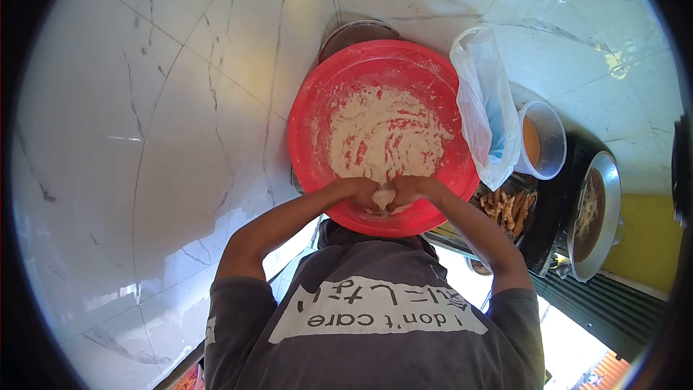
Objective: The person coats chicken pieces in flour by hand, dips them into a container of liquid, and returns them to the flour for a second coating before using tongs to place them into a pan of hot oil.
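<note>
A wide red plastic basin sits in front of my body, its bottom covered with a loose layer of white flour that has finger-like streaks showing red through it. At the near side of the basin, my left hand and my right hand are close together, fingers curled inward. Between them is a pale, flour-coated piece, gripped from both sides; its kind cannot be made out. Flour dusts the basin wall around both hands.
Right of the basin stand a white plastic bag and a clear tub of orange-brown liquid. Browned fried pieces lie nearer me, beside a wide metal pan of dark oil. Marbled tile walls enclose the left and back.
</note>
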Demonstrator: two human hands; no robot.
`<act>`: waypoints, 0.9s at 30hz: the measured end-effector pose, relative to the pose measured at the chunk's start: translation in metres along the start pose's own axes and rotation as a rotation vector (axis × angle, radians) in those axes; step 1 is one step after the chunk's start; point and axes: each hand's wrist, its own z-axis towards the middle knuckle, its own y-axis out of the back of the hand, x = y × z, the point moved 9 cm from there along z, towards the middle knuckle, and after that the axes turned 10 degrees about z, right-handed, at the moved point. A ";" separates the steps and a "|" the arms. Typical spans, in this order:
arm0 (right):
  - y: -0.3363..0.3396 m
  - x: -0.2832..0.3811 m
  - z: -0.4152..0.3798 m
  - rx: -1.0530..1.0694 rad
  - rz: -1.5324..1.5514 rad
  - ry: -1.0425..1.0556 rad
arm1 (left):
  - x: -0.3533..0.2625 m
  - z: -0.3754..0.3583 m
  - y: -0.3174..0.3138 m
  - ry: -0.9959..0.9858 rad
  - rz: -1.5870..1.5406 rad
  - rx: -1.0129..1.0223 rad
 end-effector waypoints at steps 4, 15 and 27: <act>0.012 0.018 -0.022 0.073 0.048 -0.059 | 0.000 -0.002 -0.003 -0.024 -0.154 0.122; 0.014 -0.001 -0.002 -0.111 -0.029 0.086 | 0.013 0.008 0.002 -0.002 0.244 -0.110; 0.004 0.003 -0.005 -0.024 0.002 -0.010 | 0.017 0.014 -0.014 -0.151 0.115 -0.045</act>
